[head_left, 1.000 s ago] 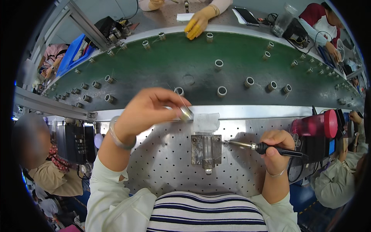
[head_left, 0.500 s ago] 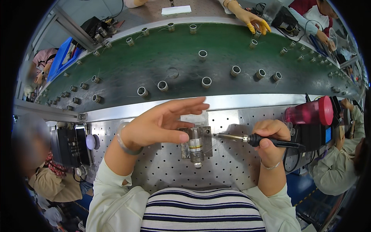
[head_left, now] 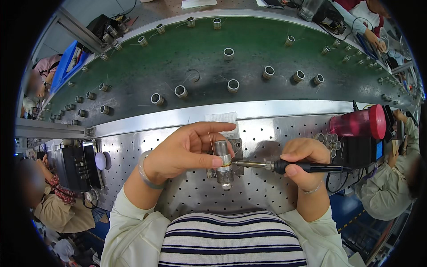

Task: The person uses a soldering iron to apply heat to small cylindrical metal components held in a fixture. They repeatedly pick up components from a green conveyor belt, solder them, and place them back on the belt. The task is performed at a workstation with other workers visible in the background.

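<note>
A silver metal cylinder with a yellow band (head_left: 226, 168) lay over a dark square metal plate (head_left: 238, 145) on the perforated silver worktop (head_left: 189, 189). The left hand (head_left: 178, 149) had its thumb against the cylinder's left side, fingers curved beyond; whether they clamped it could not be told. The right hand's (head_left: 308, 156) fingers gripped a black-handled soldering iron (head_left: 289, 167), tip at the band's right.
</note>
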A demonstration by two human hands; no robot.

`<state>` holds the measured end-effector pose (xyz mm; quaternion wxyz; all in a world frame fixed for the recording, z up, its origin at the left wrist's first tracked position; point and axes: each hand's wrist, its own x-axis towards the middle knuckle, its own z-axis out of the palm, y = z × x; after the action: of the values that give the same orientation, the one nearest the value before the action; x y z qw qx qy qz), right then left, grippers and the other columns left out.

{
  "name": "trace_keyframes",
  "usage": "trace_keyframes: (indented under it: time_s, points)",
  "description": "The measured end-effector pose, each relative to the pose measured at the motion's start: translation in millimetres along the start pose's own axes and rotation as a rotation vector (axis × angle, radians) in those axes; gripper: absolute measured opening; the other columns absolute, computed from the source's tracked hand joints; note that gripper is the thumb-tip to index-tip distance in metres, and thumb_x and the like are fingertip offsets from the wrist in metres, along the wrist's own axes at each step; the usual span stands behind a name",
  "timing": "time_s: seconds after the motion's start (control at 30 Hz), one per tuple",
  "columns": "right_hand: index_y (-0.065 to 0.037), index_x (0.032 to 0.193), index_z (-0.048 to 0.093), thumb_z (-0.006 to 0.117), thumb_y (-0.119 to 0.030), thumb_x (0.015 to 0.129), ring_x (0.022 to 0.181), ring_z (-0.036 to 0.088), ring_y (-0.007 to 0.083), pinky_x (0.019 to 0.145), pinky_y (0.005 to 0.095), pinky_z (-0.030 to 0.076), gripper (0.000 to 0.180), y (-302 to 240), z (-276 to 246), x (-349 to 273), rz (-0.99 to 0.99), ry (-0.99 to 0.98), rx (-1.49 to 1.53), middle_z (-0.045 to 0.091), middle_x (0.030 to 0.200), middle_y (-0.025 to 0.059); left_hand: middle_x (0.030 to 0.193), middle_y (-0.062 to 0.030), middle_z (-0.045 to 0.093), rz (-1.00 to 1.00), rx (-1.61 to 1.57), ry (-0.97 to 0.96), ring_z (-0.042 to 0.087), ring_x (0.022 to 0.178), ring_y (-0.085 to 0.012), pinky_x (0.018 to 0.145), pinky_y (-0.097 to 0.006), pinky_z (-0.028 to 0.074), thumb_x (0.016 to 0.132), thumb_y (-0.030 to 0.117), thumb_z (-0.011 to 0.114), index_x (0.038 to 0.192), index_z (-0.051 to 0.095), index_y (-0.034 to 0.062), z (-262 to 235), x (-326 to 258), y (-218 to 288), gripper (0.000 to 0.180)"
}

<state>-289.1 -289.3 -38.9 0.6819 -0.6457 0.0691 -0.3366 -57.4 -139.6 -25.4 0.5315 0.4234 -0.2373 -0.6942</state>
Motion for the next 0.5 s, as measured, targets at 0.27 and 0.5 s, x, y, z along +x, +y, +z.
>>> trace_keyframes:
  time_s: [0.27,0.5]
  points:
    - [0.005,0.087,0.065,0.076,0.0,0.07,0.063,0.06,0.0185,0.058,0.0269,0.046,0.021,0.7,5.3,3.2,-0.062,0.019,-0.064,0.064,0.073,0.012,0.106,-0.0136,0.061,0.152,0.063,-0.006,0.058,0.1,-0.0176,0.085,-0.027,0.049,0.075,-0.001,0.072,0.114,0.063,-0.003,1.3,1.6,-3.0,0.04]
    - [0.005,0.085,0.065,0.075,0.003,0.069,0.06,0.06,0.0182,0.056,0.0259,0.046,0.02,0.9,1.6,1.1,-0.007,-0.038,0.056,0.064,0.073,0.0127,0.108,-0.0178,0.059,0.182,0.044,-0.004,0.058,0.101,-0.0215,0.084,-0.028,0.051,0.073,-0.011,0.068,0.089,0.07,-0.0022,0.5,-1.0,-3.0,0.018]
